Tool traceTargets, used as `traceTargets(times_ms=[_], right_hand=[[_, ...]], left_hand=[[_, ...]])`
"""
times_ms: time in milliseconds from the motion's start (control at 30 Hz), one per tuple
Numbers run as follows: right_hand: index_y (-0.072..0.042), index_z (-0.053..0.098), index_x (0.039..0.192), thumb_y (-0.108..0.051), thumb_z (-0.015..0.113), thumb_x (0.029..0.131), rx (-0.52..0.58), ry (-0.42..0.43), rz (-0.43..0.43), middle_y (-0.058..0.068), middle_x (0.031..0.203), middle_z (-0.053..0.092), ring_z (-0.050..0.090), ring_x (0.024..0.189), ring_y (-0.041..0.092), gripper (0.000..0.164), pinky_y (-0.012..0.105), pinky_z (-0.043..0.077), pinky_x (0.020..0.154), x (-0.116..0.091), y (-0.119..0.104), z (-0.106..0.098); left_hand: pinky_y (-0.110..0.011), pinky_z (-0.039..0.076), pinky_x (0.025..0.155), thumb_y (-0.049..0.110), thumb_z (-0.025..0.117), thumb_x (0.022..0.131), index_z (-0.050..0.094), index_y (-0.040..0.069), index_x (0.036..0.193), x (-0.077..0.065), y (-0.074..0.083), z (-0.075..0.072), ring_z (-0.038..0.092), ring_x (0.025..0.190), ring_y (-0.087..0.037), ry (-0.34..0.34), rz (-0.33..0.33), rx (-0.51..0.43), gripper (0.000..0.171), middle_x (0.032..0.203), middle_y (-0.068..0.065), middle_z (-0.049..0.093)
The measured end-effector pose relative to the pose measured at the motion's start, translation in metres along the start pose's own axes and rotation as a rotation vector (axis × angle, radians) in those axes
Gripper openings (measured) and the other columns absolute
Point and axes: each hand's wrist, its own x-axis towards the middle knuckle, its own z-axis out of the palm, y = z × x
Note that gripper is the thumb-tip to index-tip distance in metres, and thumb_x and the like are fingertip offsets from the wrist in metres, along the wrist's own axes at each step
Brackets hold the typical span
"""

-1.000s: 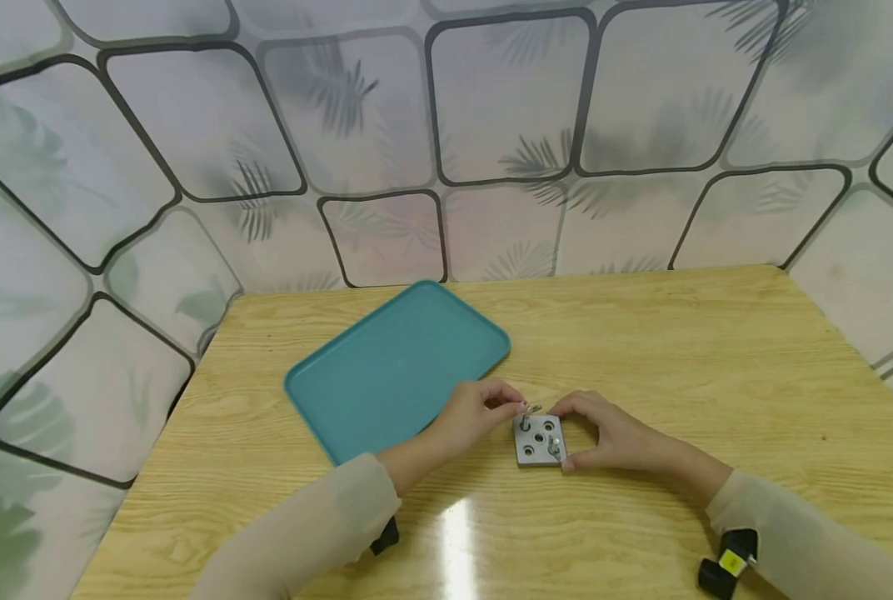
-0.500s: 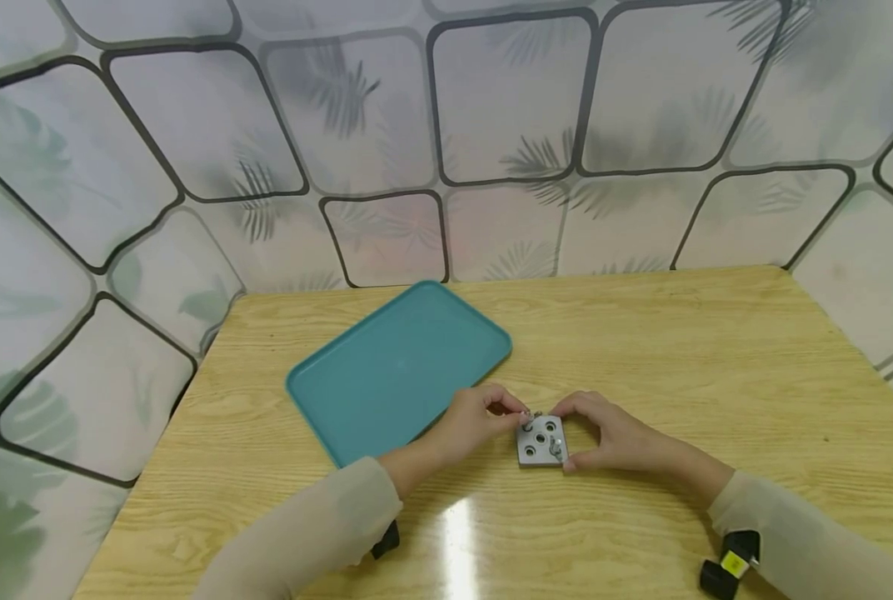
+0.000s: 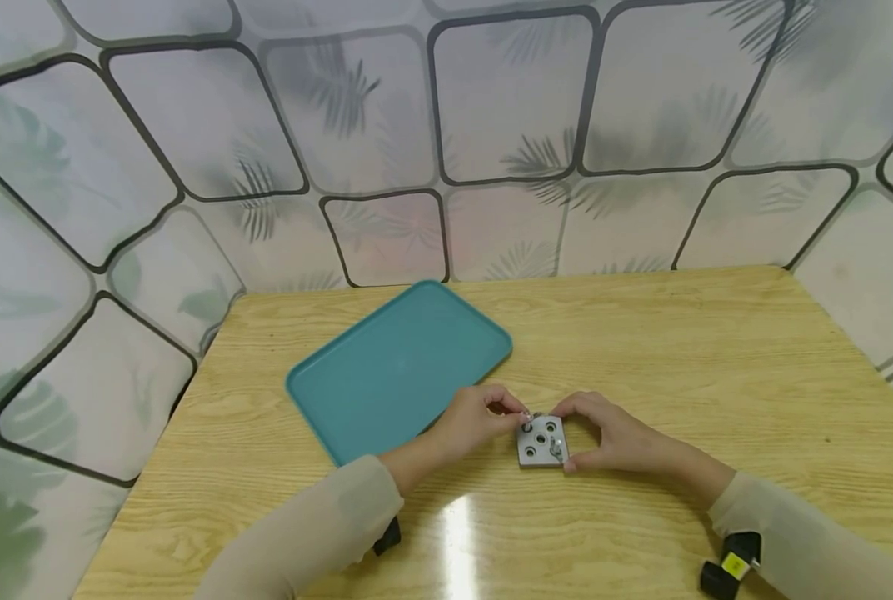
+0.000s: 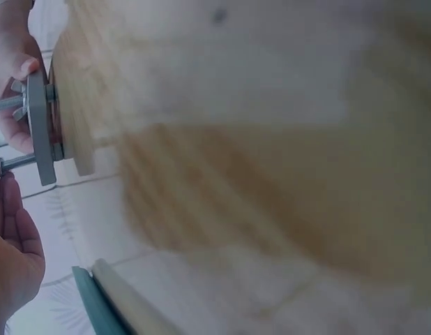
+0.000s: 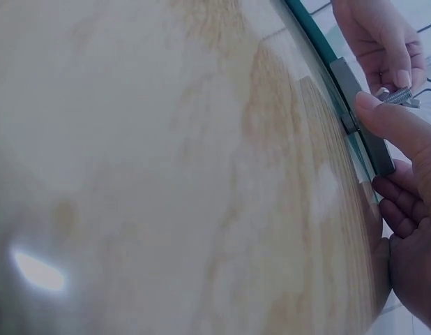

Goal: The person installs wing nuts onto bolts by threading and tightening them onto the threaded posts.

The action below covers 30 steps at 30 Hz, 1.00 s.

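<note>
The fingertips of a person's left hand are pinching a small silvery metal fastener, its shape largely hidden, at the top of a slim grey metal bolt. The bolt is rising from a square, silver-grey metal plate pierced with round holes, just right of those fingers. The right hand is grasping the plate from the other side, forefinger at its far corner and thumb at its near one, a hold apparently bracing it against turning. Just beside the right thumb, a second threaded metal bolt is standing upright, wearing a silvery wing nut. Bolt heads seem to be showing beneath the plate, likely propping it off the surface.

Farther out, beyond and left of the left fingers, a flat, rectangular teal tray is lying at a slant, presumably set aside to leave working room. A yellow wood-grain table is spreading beneath both hands, its gloss catching a pale streak of light nearer the wearer. Behind, well apart from the fingers, a pale wall covering is displaying dark rounded outlines and grey-green fern leaves.
</note>
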Motion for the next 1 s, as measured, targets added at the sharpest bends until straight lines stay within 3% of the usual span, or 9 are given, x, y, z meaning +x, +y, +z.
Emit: traceTargets(times_ms=[300, 700, 1000], right_hand=[[-0.021, 0.057, 0.116, -0.034, 0.084, 0.071, 0.015, -0.007, 0.010, -0.006, 0.118, 0.056, 0.047, 0.111, 0.009, 0.054, 0.030, 0.038, 0.094, -0.0001, 0.0003, 0.0010], [-0.023, 0.057, 0.116, -0.036, 0.084, 0.070, 0.018, -0.017, 0.047, -0.006, 0.119, 0.055, 0.046, 0.111, 0.010, 0.054, 0.032, 0.038, 0.094, -0.0002, -0.0029, -0.0009], [-0.023, 0.057, 0.117, -0.036, 0.083, 0.070, 0.012, -0.024, 0.059, -0.005, 0.120, 0.055, 0.046, 0.113, 0.012, 0.055, 0.034, 0.037, 0.096, 0.0003, -0.0016, -0.0015]], left_hand=[[-0.020, 0.049, 0.072, 0.015, 0.068, 0.087, 0.072, 0.012, 0.089, 0.0031, 0.0009, -0.0023, 0.060, 0.080, -0.004, -0.042, -0.018, -0.040, 0.004, 0.089, 0.003, 0.070], [-0.023, 0.049, 0.073, 0.018, 0.069, 0.087, 0.073, 0.014, 0.093, 0.0022, -0.0004, -0.0037, 0.060, 0.081, -0.006, -0.015, -0.017, -0.055, 0.007, 0.091, 0.003, 0.070], [-0.023, 0.048, 0.072, 0.019, 0.069, 0.087, 0.072, 0.014, 0.095, 0.0052, -0.0032, -0.0045, 0.059, 0.080, -0.006, -0.038, -0.019, -0.046, 0.010, 0.091, 0.004, 0.069]])
